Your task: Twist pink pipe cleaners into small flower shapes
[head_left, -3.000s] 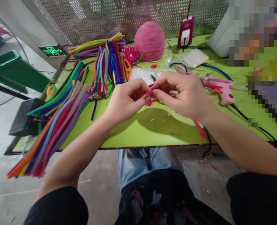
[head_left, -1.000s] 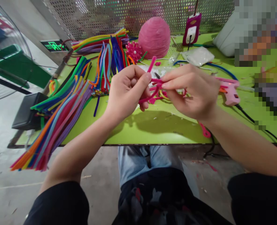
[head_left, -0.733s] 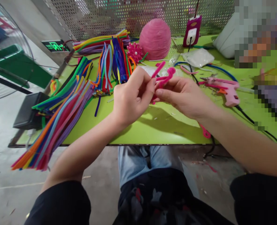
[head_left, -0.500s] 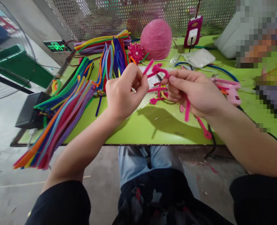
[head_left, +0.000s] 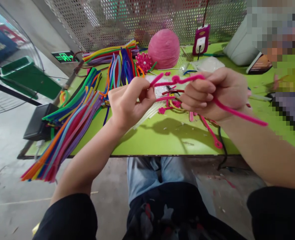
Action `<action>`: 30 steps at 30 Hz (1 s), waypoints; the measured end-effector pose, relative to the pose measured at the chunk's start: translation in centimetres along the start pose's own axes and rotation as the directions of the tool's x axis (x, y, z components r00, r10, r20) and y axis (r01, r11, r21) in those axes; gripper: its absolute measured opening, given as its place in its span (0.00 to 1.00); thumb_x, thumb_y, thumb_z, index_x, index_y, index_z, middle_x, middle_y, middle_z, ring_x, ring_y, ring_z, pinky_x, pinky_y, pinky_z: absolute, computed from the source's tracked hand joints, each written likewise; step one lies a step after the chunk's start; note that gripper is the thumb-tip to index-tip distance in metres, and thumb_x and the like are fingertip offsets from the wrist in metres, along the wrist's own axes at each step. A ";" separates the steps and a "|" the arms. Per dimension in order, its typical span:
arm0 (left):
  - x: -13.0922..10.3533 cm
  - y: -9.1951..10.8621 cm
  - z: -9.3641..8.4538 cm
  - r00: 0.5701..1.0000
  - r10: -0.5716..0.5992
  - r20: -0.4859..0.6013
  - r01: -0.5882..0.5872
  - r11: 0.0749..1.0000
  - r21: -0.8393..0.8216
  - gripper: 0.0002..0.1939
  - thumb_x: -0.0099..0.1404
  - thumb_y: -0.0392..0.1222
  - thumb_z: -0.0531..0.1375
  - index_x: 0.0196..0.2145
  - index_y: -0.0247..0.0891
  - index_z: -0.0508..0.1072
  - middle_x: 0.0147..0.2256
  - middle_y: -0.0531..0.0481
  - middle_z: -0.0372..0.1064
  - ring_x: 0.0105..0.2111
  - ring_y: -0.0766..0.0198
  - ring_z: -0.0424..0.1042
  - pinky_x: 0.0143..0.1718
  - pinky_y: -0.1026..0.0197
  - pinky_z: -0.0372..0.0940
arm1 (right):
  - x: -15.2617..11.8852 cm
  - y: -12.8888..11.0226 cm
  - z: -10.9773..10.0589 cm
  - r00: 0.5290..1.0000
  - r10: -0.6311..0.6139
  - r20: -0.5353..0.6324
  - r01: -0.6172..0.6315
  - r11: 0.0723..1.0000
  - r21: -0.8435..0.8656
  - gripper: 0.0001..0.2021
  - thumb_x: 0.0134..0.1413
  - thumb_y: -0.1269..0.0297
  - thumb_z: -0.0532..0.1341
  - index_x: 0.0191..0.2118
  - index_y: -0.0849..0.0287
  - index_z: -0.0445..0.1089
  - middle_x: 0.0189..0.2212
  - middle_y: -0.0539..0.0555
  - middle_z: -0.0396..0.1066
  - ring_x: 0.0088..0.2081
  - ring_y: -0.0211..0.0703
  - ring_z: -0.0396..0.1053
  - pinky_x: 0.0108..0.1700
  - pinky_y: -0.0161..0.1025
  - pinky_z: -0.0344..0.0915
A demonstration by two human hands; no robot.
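Observation:
A bright pink pipe cleaner point(head_left: 187, 79) stretches between my hands above the green table point(head_left: 162, 140), with a small kink or loop midway. My left hand point(head_left: 131, 101) pinches its left end, a short tip sticking up past the fingers. My right hand point(head_left: 212, 93) is closed round the other part, and a long free tail runs out to the lower right across the wrist. Beneath and between the hands lie more pink pieces with small curled ends point(head_left: 161, 110) and some pale sticks point(head_left: 147, 115).
Bundles of coloured pipe cleaners point(head_left: 70, 123) cover the left side, some overhanging the front edge. Behind stand a pink ball point(head_left: 163, 49), a pink flower point(head_left: 143, 62) and a purple power socket point(head_left: 201, 40). A black box point(head_left: 39, 121) sits at the left edge.
My right hand has moved right and turned, pulling the pink pipe cleaner straighter between the hands. Its free tail now points right instead of hanging down. My left hand keeps its pinch.

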State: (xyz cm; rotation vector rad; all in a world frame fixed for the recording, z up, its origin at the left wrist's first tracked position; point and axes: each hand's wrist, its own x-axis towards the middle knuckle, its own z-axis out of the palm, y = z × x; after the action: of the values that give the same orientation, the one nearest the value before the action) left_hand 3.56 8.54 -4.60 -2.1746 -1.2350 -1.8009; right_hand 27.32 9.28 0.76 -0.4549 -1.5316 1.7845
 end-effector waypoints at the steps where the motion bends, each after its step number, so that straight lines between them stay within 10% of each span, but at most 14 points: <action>1: 0.0 0.2 0.1 0.999 -0.034 -0.006 0.034 0.999 -0.040 0.14 0.76 0.56 0.61 0.37 0.45 0.71 0.26 0.55 0.70 0.26 0.67 0.72 0.32 0.61 0.69 | 0.0 0.3 0.0 1.000 -0.014 -0.018 0.013 0.999 -0.047 0.28 0.55 0.52 0.71 0.18 0.51 0.53 0.14 0.44 0.45 0.18 0.36 0.44 0.21 0.40 0.48; 9: 0.6 2.5 -0.5 0.858 -0.213 0.467 0.477 0.666 -0.574 0.20 0.75 0.61 0.63 0.36 0.43 0.69 0.28 0.54 0.76 0.23 0.67 0.77 0.20 0.66 0.67 | -0.1 2.6 0.9 0.966 -0.133 -0.221 0.031 0.909 -0.415 0.18 0.72 0.58 0.66 0.28 0.55 0.71 0.22 0.49 0.66 0.25 0.40 0.61 0.30 0.40 0.55; 19: 1.2 2.3 0.0 0.517 -0.211 0.830 0.826 0.378 -0.418 0.28 0.64 0.68 0.71 0.41 0.42 0.70 0.30 0.57 0.75 0.22 0.69 0.76 0.17 0.67 0.66 | -0.6 2.4 1.2 0.989 -0.130 -0.076 0.031 0.673 -0.739 0.14 0.74 0.63 0.55 0.33 0.56 0.69 0.27 0.49 0.65 0.32 0.40 0.59 0.36 0.42 0.51; 26: 0.8 2.0 0.1 0.542 -0.192 0.818 0.806 0.392 -0.442 0.16 0.69 0.50 0.70 0.36 0.41 0.68 0.30 0.57 0.74 0.22 0.73 0.71 0.19 0.69 0.66 | -0.4 2.4 1.3 0.998 0.042 -0.053 -0.065 0.806 -0.588 0.19 0.75 0.61 0.52 0.28 0.56 0.64 0.22 0.46 0.53 0.25 0.38 0.50 0.29 0.42 0.48; 30: 0.3 2.0 0.6 0.733 -0.235 0.639 0.620 0.617 -0.485 0.17 0.72 0.50 0.67 0.34 0.42 0.65 0.30 0.56 0.74 0.25 0.71 0.73 0.24 0.66 0.69 | -0.5 3.1 1.8 0.969 -0.123 -0.213 -0.021 0.820 -0.572 0.13 0.75 0.62 0.60 0.34 0.55 0.64 0.28 0.48 0.62 0.28 0.36 0.57 0.29 0.39 0.53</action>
State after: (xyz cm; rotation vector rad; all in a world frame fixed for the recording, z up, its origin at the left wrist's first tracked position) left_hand 5.23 7.63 -3.67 -3.1808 -1.4993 -2.1939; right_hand 25.47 7.59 -1.87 -0.8777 -1.8652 1.1410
